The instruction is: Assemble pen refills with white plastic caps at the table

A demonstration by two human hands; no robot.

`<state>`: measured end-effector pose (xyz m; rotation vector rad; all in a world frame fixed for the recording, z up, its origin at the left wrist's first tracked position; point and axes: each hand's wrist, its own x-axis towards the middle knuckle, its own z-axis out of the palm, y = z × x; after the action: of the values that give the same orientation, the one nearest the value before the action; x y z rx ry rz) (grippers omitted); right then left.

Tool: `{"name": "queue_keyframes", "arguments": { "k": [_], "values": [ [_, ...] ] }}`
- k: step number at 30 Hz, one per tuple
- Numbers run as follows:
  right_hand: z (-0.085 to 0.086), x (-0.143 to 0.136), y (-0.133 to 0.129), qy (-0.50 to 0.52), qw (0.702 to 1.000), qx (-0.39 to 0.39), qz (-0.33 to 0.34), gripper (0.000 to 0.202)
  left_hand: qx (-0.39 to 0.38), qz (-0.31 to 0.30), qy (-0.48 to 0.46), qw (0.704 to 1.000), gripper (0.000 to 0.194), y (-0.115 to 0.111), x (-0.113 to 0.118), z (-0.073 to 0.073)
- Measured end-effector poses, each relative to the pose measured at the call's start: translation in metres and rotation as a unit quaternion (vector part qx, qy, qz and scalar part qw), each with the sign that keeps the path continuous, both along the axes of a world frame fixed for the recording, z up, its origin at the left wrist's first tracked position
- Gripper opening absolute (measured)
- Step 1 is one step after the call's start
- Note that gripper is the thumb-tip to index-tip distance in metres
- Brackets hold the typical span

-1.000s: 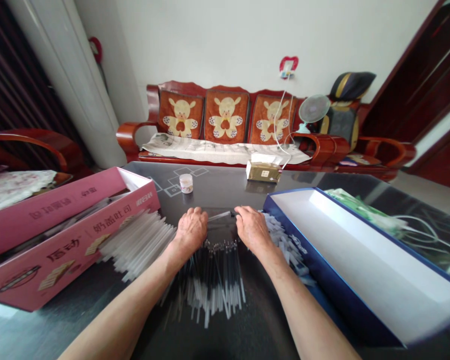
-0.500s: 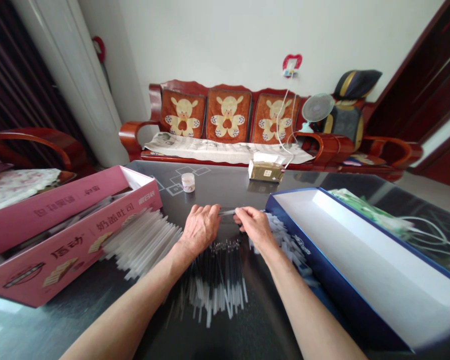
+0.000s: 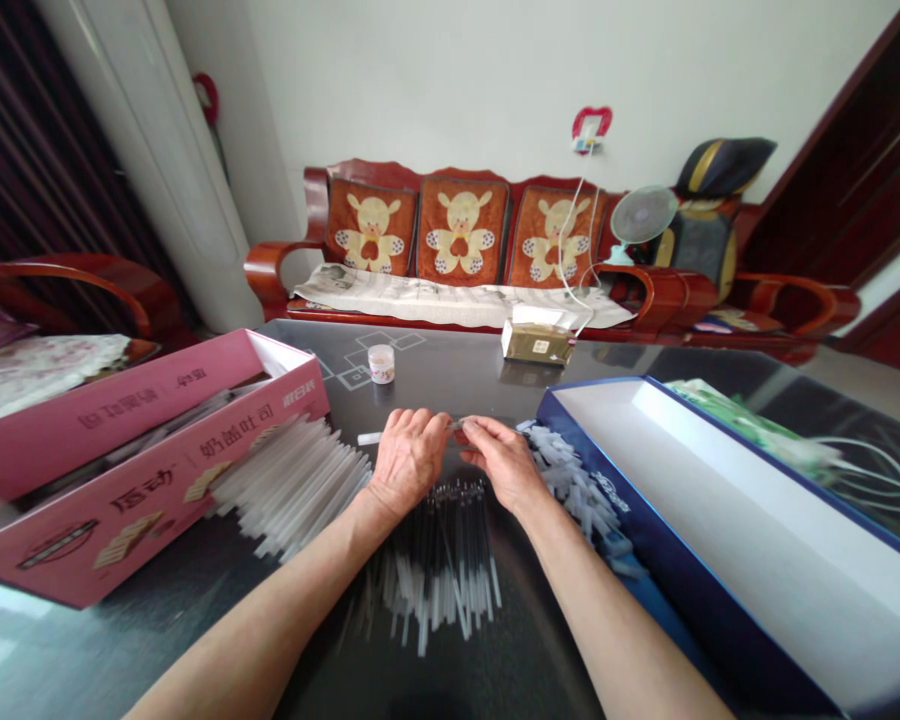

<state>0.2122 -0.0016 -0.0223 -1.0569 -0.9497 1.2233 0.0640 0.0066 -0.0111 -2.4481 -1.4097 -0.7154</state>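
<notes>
Since the earlier frame, the right hand (image 3: 504, 458) has been closing in on the left hand (image 3: 411, 455), and their fingertips are now almost meeting near the centre of the frame. The slim tube (image 3: 369, 438), which was bridging the gap between the hands, is now showing its white end beyond the left side of the left hand. Both hands are thus working close together around its other end, as far as I can judge.

The tube is pointing its white end toward the left of the frame, its long axis running roughly side to side, nearly level; the left hand is hiding its middle. The left hand is closing around it, knuckles up. The right hand is bringing thumb and forefinger together by the left fingertips; whether it is gripping anything, I cannot tell.

Just below the hands, dark-stemmed sticks (image 3: 457, 530) with pale lower ends are lying on the tabletop (image 3: 480, 385), mostly pointing toward the bottom of the frame. Pale tubes (image 3: 292, 480) are lying slantwise beside the pink box (image 3: 157, 490) at left, while small whitish pieces (image 3: 570, 480) are heaping beside the blue box (image 3: 682, 590) at right.
</notes>
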Motion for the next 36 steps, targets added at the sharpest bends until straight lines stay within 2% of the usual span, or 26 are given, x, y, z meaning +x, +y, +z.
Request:
{"name": "queue_keyframes", "arguments": {
  "k": [4,9,13,18,21,24,26,29,32,36],
  "values": [
    [0.0040,-0.0012,-0.0018,0.004,1.000,-0.016,0.026,0.027,0.008,-0.003,-0.008,1.000,0.035,-0.0002,-0.0004,-0.0011],
    [0.0027,-0.0051,-0.0025,-0.078,0.995,-0.030,-0.045,0.030,0.010,-0.002,-0.001,1.000,0.035,0.0000,0.0001,-0.0010],
    [0.0005,-0.0036,-0.0022,-0.030,0.999,-0.023,-0.025,0.026,0.004,0.000,0.000,1.000,0.035,0.0002,0.0001,-0.0005],
    [0.0021,-0.0009,-0.0026,0.042,0.998,-0.028,0.041,0.029,0.011,-0.003,-0.013,1.000,0.035,0.0001,-0.0010,-0.0015],
    [0.0007,-0.0019,-0.0019,0.011,0.998,-0.056,0.009,0.028,0.024,-0.010,-0.013,1.000,0.032,0.0004,-0.0008,-0.0034],
    [-0.0024,-0.0026,-0.0007,-0.043,0.997,-0.043,-0.041,0.031,0.041,-0.016,-0.012,0.999,0.028,0.0012,0.0000,-0.0052],
    [-0.0033,-0.0019,-0.0005,-0.041,0.998,-0.029,-0.036,0.029,0.049,-0.018,-0.013,0.999,0.026,0.0018,0.0001,-0.0057],
    [-0.0017,-0.0003,-0.0013,0.007,1.000,-0.020,0.007,0.026,0.053,-0.018,-0.012,0.998,0.023,0.0025,-0.0005,-0.0059],
    [0.0002,0.0000,-0.0020,0.034,0.998,-0.033,0.035,0.027,0.055,-0.017,-0.011,0.998,0.023,0.0030,-0.0010,-0.0068],
    [-0.0016,-0.0019,-0.0016,-0.028,0.998,-0.062,-0.006,0.030,0.052,-0.020,-0.012,0.998,0.023,0.0034,-0.0004,-0.0090]
  ]
}}
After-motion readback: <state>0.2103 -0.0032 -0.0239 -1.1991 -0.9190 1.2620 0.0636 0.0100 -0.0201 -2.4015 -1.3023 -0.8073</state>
